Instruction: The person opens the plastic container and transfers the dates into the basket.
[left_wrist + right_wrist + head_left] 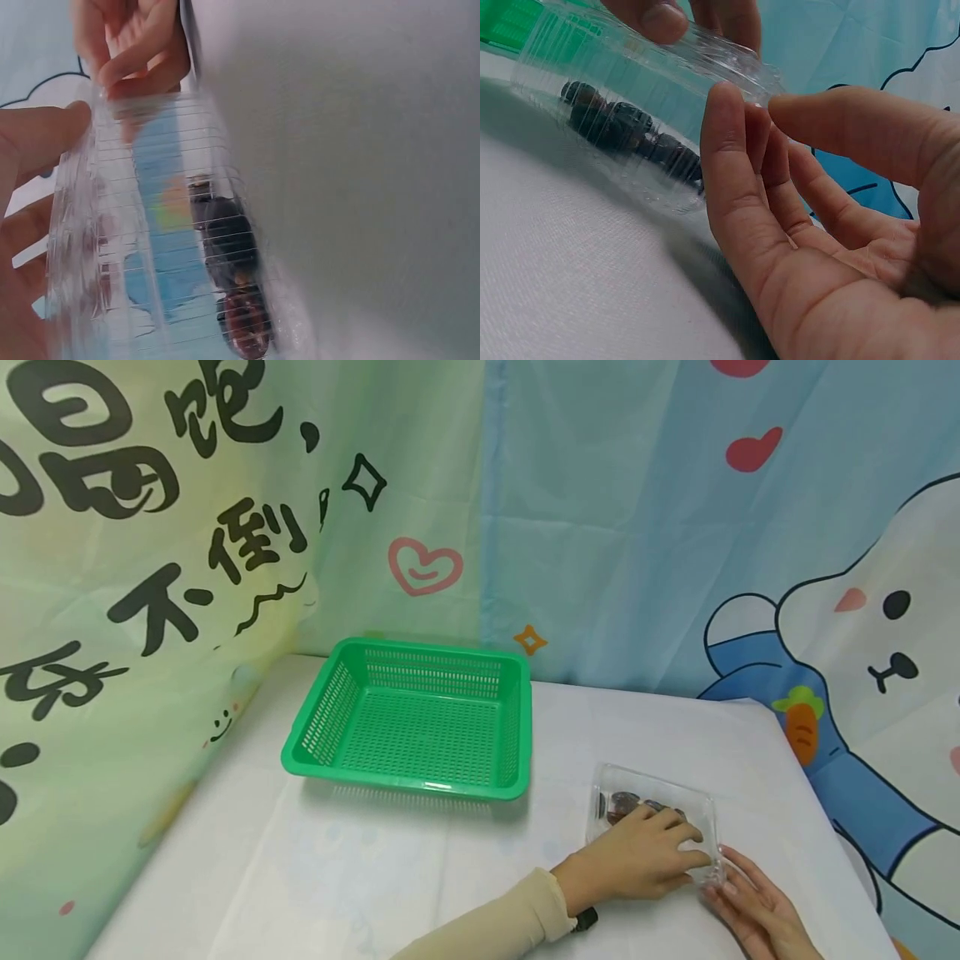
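pinching the clear box (696,803) at its corner, the right hand (763,906) works beside the left hand (647,853), whose fingers grip its sides; opening seems unfinished, the dark pieces (622,806) inside, just beside the left fingers.

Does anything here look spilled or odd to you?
Nothing stands out: the dark pieces lie inside the clear plastic box, the green basket stands upright, and I see no spill on the white cloth.
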`<control>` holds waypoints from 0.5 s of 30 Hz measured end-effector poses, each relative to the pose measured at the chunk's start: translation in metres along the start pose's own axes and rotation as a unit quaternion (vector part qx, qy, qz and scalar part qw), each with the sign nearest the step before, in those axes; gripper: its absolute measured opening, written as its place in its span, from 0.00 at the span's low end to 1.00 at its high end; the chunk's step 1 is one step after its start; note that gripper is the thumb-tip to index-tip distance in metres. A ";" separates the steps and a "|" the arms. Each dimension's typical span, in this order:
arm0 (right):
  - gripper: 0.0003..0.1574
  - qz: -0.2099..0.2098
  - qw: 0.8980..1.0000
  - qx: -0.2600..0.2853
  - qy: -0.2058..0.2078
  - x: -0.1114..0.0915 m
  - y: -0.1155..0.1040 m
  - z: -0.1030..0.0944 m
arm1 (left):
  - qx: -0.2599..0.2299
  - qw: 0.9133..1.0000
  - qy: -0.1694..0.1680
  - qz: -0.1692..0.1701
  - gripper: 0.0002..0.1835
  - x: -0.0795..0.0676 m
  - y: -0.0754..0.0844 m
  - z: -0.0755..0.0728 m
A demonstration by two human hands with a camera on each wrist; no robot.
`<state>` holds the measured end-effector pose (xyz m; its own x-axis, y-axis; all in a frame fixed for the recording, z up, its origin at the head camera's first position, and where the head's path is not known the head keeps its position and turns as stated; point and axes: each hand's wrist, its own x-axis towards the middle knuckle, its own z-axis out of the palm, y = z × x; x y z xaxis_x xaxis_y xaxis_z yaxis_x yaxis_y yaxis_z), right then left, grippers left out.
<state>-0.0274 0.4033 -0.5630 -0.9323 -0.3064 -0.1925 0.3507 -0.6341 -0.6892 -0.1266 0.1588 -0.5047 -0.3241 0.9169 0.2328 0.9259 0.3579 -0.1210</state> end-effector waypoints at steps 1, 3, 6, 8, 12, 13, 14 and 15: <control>0.34 0.008 1.000 0.005 0.012 0.000 0.000 0.000 | 0.003 1.000 0.002 -0.001 0.21 0.001 0.000 0.000; 0.32 0.024 0.999 0.012 0.042 0.000 0.000 0.001 | 0.003 1.000 0.005 -0.002 0.21 0.001 0.001 0.000; 0.28 0.050 0.995 0.022 0.084 -0.001 0.000 0.002 | 0.000 1.000 0.004 -0.005 0.20 0.002 0.003 -0.001; 0.25 0.057 0.994 0.021 0.095 -0.001 0.001 0.003 | 0.000 1.000 0.001 -0.007 0.19 0.004 0.005 -0.001; 0.22 0.050 0.994 0.056 0.076 0.001 0.001 0.005 | 0.006 1.000 -0.001 -0.016 0.18 0.008 0.007 -0.002; 0.22 0.046 0.994 0.065 0.072 0.002 0.001 0.006 | 0.011 1.000 0.002 -0.019 0.18 0.009 0.008 -0.002; 0.21 0.042 0.994 0.070 0.072 0.003 0.001 0.006 | 0.014 1.000 0.006 -0.022 0.17 0.010 0.008 -0.002; 0.21 0.039 0.994 0.067 0.076 0.004 0.000 0.006 | 0.018 0.999 0.009 -0.026 0.17 0.011 0.008 -0.002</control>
<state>-0.0309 0.3970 -0.5597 -0.9008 -0.2544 -0.3518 0.4219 -0.7045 -0.5707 -0.1224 0.1714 -0.5015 -0.3683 0.8933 0.2577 0.9000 0.4121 -0.1421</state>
